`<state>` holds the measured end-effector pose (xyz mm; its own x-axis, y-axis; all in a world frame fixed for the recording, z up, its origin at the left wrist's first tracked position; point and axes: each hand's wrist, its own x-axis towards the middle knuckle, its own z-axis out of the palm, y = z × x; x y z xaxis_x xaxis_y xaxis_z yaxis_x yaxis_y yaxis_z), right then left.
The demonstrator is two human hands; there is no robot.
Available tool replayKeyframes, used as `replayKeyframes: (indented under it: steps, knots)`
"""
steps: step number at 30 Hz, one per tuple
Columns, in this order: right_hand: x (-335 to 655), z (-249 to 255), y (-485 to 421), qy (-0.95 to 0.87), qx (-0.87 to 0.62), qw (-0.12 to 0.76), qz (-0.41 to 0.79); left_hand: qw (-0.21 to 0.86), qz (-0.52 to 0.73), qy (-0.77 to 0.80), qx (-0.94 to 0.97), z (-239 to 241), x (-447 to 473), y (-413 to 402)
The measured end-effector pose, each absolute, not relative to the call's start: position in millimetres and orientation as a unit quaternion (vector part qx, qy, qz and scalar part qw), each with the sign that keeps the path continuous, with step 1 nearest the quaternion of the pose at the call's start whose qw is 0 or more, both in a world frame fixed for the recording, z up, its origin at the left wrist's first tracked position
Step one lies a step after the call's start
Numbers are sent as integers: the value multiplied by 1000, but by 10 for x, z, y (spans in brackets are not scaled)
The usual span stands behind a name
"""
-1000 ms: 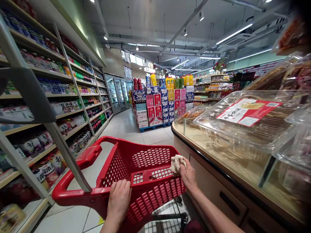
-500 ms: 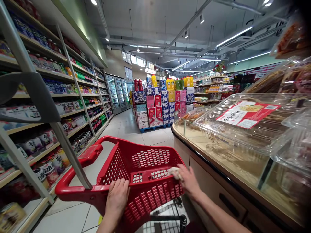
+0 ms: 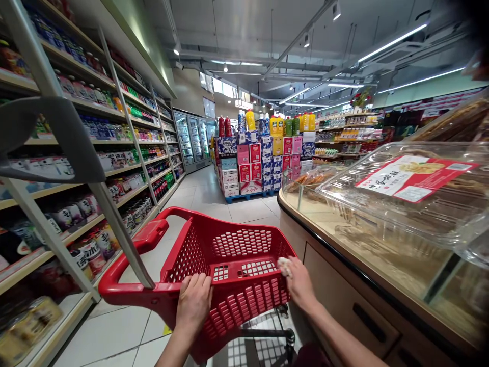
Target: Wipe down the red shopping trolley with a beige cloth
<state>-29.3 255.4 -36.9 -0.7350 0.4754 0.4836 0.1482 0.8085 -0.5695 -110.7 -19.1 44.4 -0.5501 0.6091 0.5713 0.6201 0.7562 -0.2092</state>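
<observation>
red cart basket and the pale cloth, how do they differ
Colour: the red cart basket is bright red, while the pale cloth is off-white.
Form: the basket has shaped walls with rows of openings; the cloth is crumpled.
Size: the basket is far larger than the cloth, which is partly hidden by the right grip.
Shared: each has a hand on it, the left grip being at the basket's rim.

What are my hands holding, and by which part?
Right hand: crumpled pale cloth, exact part unclear. Left hand: the red cart, by its near rim.
</observation>
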Motion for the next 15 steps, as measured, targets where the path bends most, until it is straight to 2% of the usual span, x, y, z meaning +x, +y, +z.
replayKeyframes:
  steps: [3,5,11,13,15]
  knots:
    - [-449,-382,2162,-903,-31,318,288,321,-7,-880,-350,458,-1099,-176]
    - [-470,-383,2085,-904,12,300,304,314,-4,-879,-358,464,-1100,-180]
    - [-96,-168,2889,-856,-169,308,379,292,-21,-888,-356,481,-1074,-213]
    - [-33,-11,3046,-846,-156,266,435,281,-26,-888,-363,492,-1055,-215]
    - [-52,119,3048,-862,-130,185,453,270,-30,-888,-371,501,-1039,-211]
